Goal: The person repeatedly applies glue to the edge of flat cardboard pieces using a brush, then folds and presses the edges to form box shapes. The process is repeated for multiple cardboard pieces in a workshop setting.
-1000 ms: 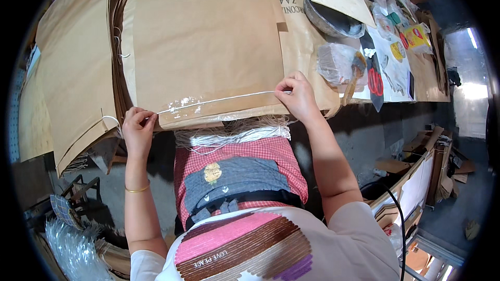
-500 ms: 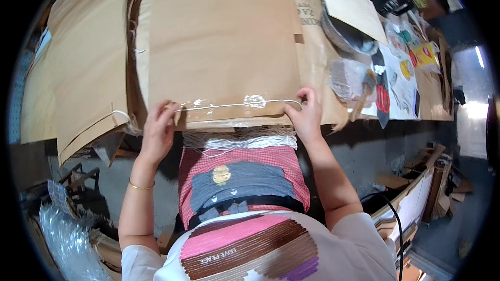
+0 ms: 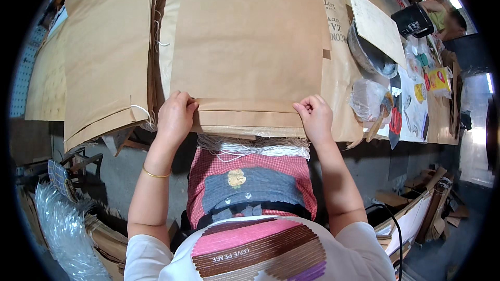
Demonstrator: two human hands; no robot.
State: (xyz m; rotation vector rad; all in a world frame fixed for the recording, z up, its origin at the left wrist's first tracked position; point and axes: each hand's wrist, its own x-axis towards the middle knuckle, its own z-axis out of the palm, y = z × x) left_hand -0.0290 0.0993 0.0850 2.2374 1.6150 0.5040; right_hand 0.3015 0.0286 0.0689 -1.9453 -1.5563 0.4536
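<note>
A large sheet of brown kraft paper (image 3: 247, 47) lies on the table in front of me. Along its near edge runs a folded strip (image 3: 245, 118), with a straight crease across it. My left hand (image 3: 176, 117) pinches the left end of this fold, thumb against fingers. At the right end my right hand (image 3: 315, 117) is closed in a similar pinch on the paper. No string shows along the fold now. Below the table edge, a bundle of white strings (image 3: 255, 148) hangs across my lap over a red checked apron (image 3: 307, 192).
To the left lies a stack of brown paper (image 3: 107, 47) with a white string end (image 3: 140, 108) at its corner. On the right are a basin (image 3: 364, 54) under a board (image 3: 376, 26), a plastic-wrapped block (image 3: 366, 99), a brush (image 3: 384, 109), red-handled scissors (image 3: 396, 122) and a black container (image 3: 413, 21).
The white string that stretched between my hands over the shiny wet strip is now out of sight. The near edge of the paper has been folded over there. The view has shifted slightly.
</note>
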